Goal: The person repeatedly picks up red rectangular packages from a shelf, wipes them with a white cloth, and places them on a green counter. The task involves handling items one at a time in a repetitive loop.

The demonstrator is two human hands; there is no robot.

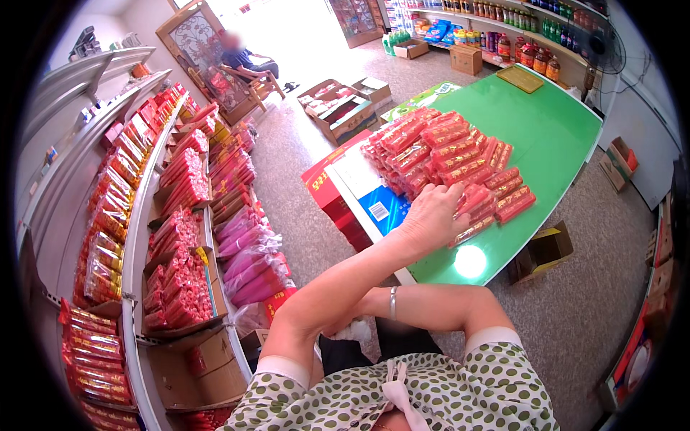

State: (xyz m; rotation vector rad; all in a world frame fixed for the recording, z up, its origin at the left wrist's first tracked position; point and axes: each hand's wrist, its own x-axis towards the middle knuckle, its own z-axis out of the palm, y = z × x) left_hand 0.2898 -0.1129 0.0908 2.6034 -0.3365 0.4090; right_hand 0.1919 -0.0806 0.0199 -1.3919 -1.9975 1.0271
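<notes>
My left hand [435, 216] reaches over the green tabletop [544, 129], its fingers closed around the near left end of a red film-wrapped pack [477, 200] with gold print. Beyond it rises a heap of similar red packs [412, 145]. Two short rows of packs [509, 194] lie just to the right of the hand. My right forearm, with a silver bracelet [393, 303], passes beneath the left one. Most of my right hand [338, 326] is hidden there, beside something white and crumpled [358, 330] at my lap.
Shelves [141, 237] full of red and gold packages run along the left. Open cartons [345, 110] stand on the floor past the table, and another carton [542, 252] is at its right. A person [242, 56] sits by the doorway. A fan [595, 43] stands at the far right.
</notes>
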